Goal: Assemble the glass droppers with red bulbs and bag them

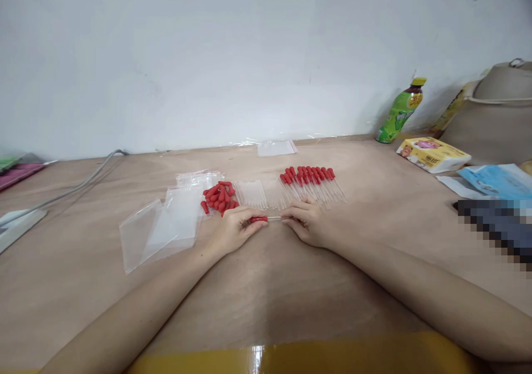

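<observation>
Between thumb and fingers my left hand (241, 227) pinches a red rubber bulb (260, 219). My right hand (306, 221) is closed on a thin clear glass tube (274, 218), whose left end meets the bulb's mouth. Whether the tube sits inside the bulb I cannot tell. Just beyond my left hand lies a pile of loose red bulbs (218, 195). Bare clear tubes (251, 193) lie side by side behind the held pair. Further right, droppers with red bulbs on their tubes (307, 175) form a row.
Clear plastic bags (174, 219) lie left of the bulbs, and a small bag (276, 148) lies by the wall. On the right are a green drink bottle (399, 111), a yellow tissue pack (434, 154), a blue packet (499, 180) and a grey bag (499, 119). A cable (83, 184) crosses the left side.
</observation>
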A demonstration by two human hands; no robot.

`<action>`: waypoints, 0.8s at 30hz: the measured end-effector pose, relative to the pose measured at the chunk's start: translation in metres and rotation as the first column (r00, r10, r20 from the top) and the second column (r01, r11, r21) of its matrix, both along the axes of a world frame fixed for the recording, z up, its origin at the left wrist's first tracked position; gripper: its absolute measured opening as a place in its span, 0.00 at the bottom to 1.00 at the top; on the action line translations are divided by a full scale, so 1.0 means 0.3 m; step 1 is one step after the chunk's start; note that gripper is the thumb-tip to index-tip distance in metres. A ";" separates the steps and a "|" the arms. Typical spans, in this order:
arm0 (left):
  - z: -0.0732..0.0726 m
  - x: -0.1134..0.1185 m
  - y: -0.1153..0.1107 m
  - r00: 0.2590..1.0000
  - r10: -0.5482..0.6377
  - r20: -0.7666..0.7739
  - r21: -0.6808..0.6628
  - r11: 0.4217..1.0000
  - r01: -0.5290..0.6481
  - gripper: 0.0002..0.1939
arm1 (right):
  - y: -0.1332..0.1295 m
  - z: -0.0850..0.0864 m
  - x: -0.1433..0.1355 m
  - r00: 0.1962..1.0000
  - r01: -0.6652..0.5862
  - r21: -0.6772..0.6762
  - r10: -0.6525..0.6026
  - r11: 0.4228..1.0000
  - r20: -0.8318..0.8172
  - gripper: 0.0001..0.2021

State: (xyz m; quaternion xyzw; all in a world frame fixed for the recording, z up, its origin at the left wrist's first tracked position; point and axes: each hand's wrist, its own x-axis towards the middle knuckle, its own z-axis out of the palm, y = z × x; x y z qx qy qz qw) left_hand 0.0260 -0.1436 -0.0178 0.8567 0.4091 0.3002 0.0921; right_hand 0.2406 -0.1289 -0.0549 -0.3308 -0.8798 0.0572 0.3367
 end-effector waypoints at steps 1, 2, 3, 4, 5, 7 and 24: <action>-0.002 -0.001 0.004 1.000 -0.013 0.011 0.000 1.000 0.013 0.05 | 0.000 -0.001 -0.002 1.000 0.002 0.007 -0.002 1.000 0.008 0.09; -0.003 -0.002 0.007 1.000 -0.023 0.016 -0.002 1.000 0.023 0.05 | 0.000 0.000 -0.005 1.000 0.004 0.010 -0.004 1.000 0.020 0.09; -0.003 -0.002 0.009 0.999 -0.034 0.012 -0.009 0.999 0.034 0.05 | -0.001 0.003 -0.006 0.999 0.004 0.013 -0.005 1.000 0.031 0.09; -0.003 -0.002 0.010 0.999 -0.041 0.001 -0.020 0.999 0.041 0.05 | -0.001 0.006 -0.008 0.999 0.001 0.015 -0.002 1.000 0.042 0.10; -0.002 -0.002 0.011 0.999 -0.050 -0.010 -0.032 0.998 0.050 0.05 | -0.002 0.009 -0.009 0.999 -0.002 0.017 0.001 1.000 0.052 0.10; -0.004 -0.002 0.013 0.997 -0.080 -0.009 -0.036 0.996 0.080 0.05 | -0.002 0.013 -0.012 0.998 -0.005 0.026 0.003 1.000 0.068 0.11; -0.023 -0.005 0.020 0.994 -0.106 -0.038 0.065 0.992 0.108 0.05 | 0.015 0.010 -0.043 0.986 -0.013 0.137 -0.011 0.991 0.167 0.15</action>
